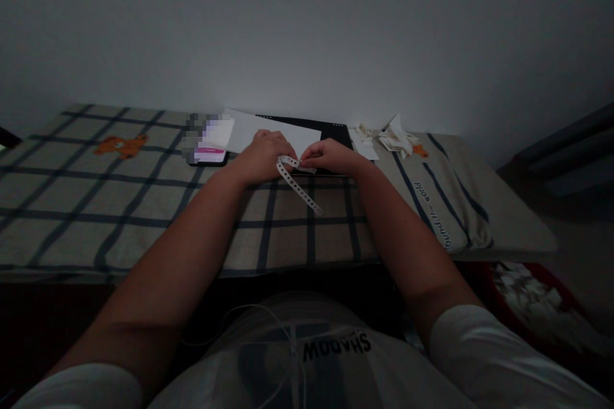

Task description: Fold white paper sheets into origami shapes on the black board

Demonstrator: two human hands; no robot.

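A white sheet of paper (275,129) lies on a black flat folder or board (339,134). My left hand (265,154) is closed with curled fingers over the sheet's near edge, pressing on it. My right hand (330,156) pinches a narrow paper strip with a row of punched holes (298,188) close to my left fingertips. The strip bends by the left hand, and its loose end hangs towards me over the cloth. Where the strip meets the sheet is partly hidden by my fingers.
A phone (211,154) with a lit, partly blurred screen sits left of the sheet. Crumpled paper scraps (396,137) lie on the right. A checked cloth (158,204) covers the table against the wall. Below right, a red basin (494,294) holds paper scraps. A white cable crosses my lap.
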